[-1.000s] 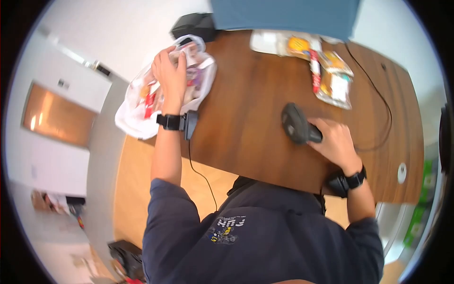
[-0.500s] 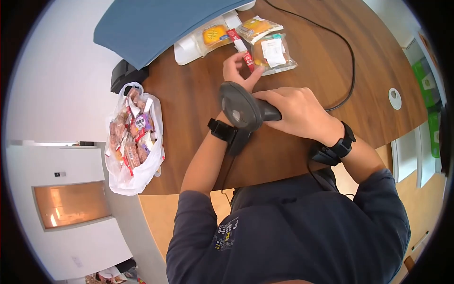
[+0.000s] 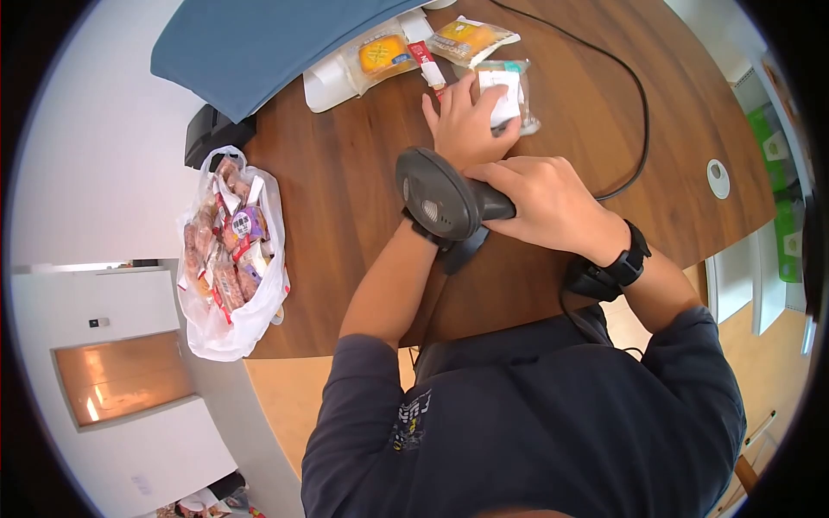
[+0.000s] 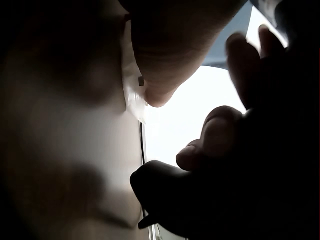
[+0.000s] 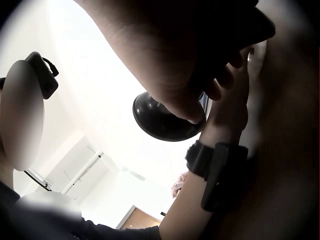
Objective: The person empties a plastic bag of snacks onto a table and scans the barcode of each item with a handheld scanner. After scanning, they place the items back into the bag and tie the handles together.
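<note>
My right hand [image 3: 557, 203] grips the handle of a black barcode scanner [image 3: 436, 194], whose head sits over my left wrist in the head view. The right wrist view shows the rounded scanner head [image 5: 165, 120] beyond the thumb. Fingers spread, my left hand [image 3: 471, 129] reaches over a clear snack package with a white label [image 3: 501, 91]; the thumb and index finger lie at the label. Part of that package is hidden beneath the hand. A red-and-white stick packet [image 3: 427, 65] lies beside the fingertips. The left wrist view is mostly dark, with the package edge [image 4: 132, 75] by the thumb.
Two packaged pastries, one on the left [image 3: 384, 56] and one on the right [image 3: 471, 39], lie near a blue-grey panel [image 3: 276, 43]. A white plastic bag [image 3: 229, 332] of snacks stands on the left, beside a black device [image 3: 216, 134]. A black cable [image 3: 639, 95] curves along the right.
My left hand has left the bag of snacks and moved right to the labelled package. The scanner, held throughout by the right hand, is now close over the left wrist. The head view has turned.
</note>
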Action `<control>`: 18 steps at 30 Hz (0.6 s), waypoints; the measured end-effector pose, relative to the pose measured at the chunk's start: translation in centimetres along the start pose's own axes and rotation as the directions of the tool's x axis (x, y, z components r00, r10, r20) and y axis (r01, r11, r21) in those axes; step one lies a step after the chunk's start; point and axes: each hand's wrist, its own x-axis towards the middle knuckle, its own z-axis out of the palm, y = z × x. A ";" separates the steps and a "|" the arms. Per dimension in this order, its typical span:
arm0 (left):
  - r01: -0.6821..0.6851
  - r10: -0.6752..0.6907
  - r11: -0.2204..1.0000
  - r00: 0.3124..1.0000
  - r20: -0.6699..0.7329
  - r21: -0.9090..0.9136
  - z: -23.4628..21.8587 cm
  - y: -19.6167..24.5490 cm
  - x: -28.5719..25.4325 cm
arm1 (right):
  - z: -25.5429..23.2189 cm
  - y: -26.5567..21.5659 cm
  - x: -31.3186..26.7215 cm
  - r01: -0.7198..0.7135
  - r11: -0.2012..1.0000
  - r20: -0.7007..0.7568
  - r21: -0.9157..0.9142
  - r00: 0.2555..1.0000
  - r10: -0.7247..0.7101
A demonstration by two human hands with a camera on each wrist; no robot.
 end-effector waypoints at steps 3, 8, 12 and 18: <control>-0.045 0.057 0.994 0.992 0.114 -0.103 -2.9 -0.4 -1.9 | -0.1 0.0 -0.1 0.019 0.999 -0.009 -0.031 1.000 -0.019; 0.021 0.211 0.796 0.928 0.309 -0.605 -8.9 -3.2 -5.6 | -0.7 -0.6 0.0 0.008 0.999 0.015 -0.034 1.000 -0.007; 0.335 -0.122 0.758 0.916 0.383 -0.560 -12.3 -6.8 -8.2 | -0.2 -0.4 -0.1 0.048 0.999 -0.009 0.018 0.999 -0.048; 0.068 -0.056 0.997 0.967 0.249 -0.040 -13.6 -4.6 -8.2 | -1.0 -0.4 0.4 -0.014 1.000 -0.030 -0.027 0.999 0.013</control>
